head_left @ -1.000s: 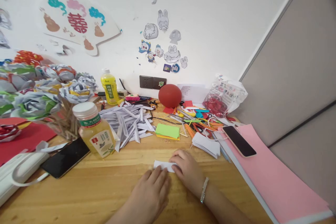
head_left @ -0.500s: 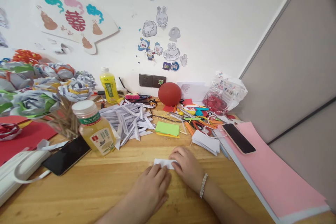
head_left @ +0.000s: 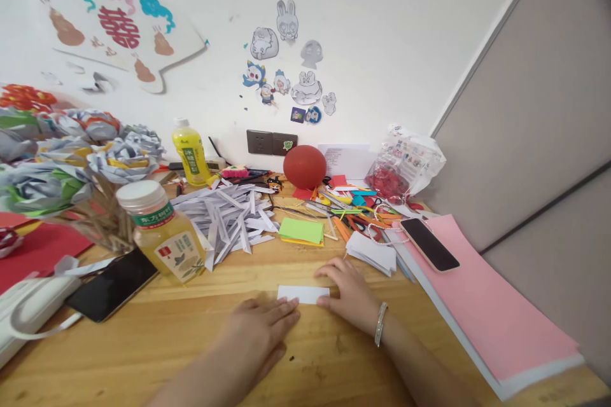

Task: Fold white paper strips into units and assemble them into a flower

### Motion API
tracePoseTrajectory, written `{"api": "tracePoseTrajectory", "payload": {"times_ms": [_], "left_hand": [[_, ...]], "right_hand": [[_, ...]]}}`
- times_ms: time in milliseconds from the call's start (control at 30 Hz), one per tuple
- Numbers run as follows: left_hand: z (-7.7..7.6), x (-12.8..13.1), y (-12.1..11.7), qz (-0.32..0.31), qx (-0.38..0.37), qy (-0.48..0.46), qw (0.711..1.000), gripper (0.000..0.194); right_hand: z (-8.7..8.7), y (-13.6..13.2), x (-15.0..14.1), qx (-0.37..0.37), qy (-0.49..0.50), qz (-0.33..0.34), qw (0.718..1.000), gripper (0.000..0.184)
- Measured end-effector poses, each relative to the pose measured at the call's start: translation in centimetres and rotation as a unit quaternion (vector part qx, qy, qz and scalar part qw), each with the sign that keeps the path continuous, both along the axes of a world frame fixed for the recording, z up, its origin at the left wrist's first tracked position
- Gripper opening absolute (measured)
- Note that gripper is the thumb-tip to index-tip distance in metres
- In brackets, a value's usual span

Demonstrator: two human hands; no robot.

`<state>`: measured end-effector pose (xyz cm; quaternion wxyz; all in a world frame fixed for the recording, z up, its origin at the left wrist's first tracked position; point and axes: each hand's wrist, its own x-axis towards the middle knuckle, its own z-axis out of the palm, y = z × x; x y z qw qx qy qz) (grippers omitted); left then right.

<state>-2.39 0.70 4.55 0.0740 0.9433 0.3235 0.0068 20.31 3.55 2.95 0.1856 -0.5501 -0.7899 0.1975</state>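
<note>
Head view: paper strip (head_left: 305, 293) (plain white) lies flat.

Chinese lettering
A paper fan (head_left: 119, 27) bears 囍; the large bottle (head_left: 174, 251) reads 东方树叶, the yellow bottle (head_left: 191, 154) 冰糖.

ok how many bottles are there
2: a wide bottle at left, beside the dark phone; a yellow bottle farther back, near the wall. Others may be hidden.

Bare forearms (head_left: 414, 359), slim silvery bracelet (head_left: 380, 324) around the right wrist (head_left: 370, 317), narrow curved band, glittering surface
</note>
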Motion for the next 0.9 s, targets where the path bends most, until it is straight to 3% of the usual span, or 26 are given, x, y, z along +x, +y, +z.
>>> {"api": "tracePoseTrajectory", "payload": {"times_ms": [167,333,533,700,900], "left_hand": [[-0.3,-2.3,1.1,-0.004,-0.032,-0.103,0.994,0.051],[0.1,-3.1,1.5,0.008,-0.032,-0.105,0.994,0.046],[0.2,-3.3,2.8,-0.004,0.067,-0.094,0.993,0.028],[-0.8,-2.0,3.7,0.004,0.180,-0.126,0.976,0.030],[-1.9,0.7,2.8,0.000,0.178,-0.160,0.971,0.029]], "right_hand": [[0.6,0.5,1.2,-0.043,0.028,0.030,0.998,0.039],[0.3,0.9,1.8,-0.052,0.050,0.052,0.996,0.038],[0.0,0.9,1.8,-0.035,0.053,0.050,0.997,0.038],[-0.2,0.8,1.2,-0.021,0.054,0.047,0.997,0.036],[-0.9,0.1,-1.4,0.030,0.051,0.066,0.996,0.025]]}}
